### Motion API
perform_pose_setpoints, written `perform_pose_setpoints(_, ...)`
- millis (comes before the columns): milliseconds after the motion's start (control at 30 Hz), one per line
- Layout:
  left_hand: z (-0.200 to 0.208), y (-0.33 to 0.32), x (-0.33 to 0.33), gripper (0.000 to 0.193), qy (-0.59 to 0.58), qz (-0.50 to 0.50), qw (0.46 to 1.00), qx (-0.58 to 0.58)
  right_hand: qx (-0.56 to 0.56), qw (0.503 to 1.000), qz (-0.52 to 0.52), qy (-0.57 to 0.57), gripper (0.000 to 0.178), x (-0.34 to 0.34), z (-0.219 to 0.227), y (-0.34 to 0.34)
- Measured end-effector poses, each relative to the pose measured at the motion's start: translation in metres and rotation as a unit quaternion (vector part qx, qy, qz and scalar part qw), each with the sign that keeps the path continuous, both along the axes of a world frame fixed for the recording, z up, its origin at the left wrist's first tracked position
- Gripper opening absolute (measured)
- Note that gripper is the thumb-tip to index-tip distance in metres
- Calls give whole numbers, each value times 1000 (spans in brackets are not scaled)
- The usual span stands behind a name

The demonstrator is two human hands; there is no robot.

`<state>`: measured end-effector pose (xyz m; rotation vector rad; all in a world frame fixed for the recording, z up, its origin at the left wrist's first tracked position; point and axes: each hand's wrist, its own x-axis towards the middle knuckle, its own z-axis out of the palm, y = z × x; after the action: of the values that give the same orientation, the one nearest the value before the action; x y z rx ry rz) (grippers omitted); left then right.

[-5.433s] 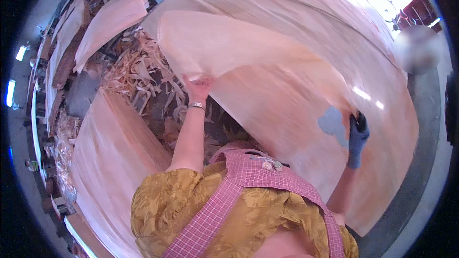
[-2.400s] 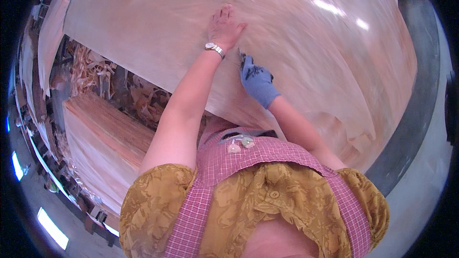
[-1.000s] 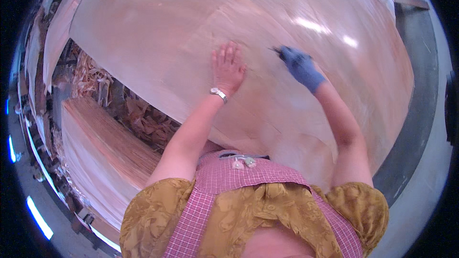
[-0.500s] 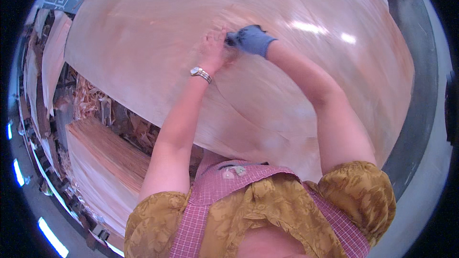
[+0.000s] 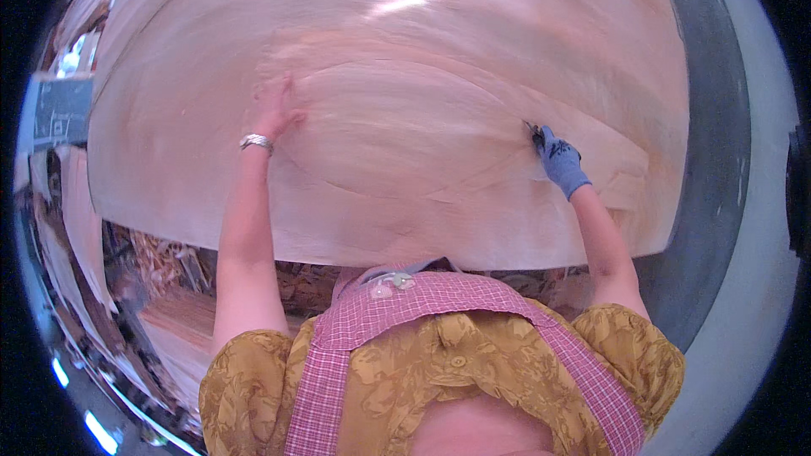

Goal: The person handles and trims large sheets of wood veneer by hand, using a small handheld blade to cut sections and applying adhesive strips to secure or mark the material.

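A wide, thin sheet of pale pinkish wood veneer (image 5: 405, 135) lies spread out in front of me, with curved seams or cut lines across its surface. My left hand (image 5: 277, 108), bare with a metal watch at the wrist, rests on the left part of the sheet, its fingers apart though somewhat blurred. On the right, my right hand (image 5: 561, 162) wears a blue glove with dark markings. Its closed fingers hold a small dark pointed tool (image 5: 535, 132), whose thin tip is at the sheet. Its exact kind is too small to make out.
Below the sheet's near left edge are crumpled veneer scraps (image 5: 160, 262) and a stack of wood sheets (image 5: 182, 317). A dark grey panel (image 5: 63, 110) stands at the far left. A dark grey strip (image 5: 718, 118) runs along the right side.
My hands, close together near the middle of the sheet before, are now wide apart. The left has shifted left; the right, with the tool, has moved right and nearer. The view has shifted too.
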<state>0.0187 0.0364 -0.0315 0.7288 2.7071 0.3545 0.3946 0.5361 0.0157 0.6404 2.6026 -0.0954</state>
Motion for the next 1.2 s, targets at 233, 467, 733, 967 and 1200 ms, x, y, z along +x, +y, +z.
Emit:
perform_pose_setpoints(233, 2, -2, -3, 94, 32, -18, 995, -90, 4, 992, -125, 2, 36, 120, -19, -4)
perform_pose_setpoints(467, 16, -3, -1, 96, 9, 0, 998, -67, -13, 948, -143, 285, 32, 89, -2, 31)
perform_pose_setpoints(733, 25, 4, 4, 93, 22, 16, 996, -89, 138, 916, 5, 377, 27, 79, 42, 96)
perform_pose_setpoints(967, 61, 33, 19, 106, 8, 55, 988, -142, 355, 876, 27, 327, 24, -128, 208, 127)
perform_pose_setpoints(1200, 3, 15, 20, 119, 125, 57, 990, -32, 160, 849, 79, 498, 36, -444, 187, 58)
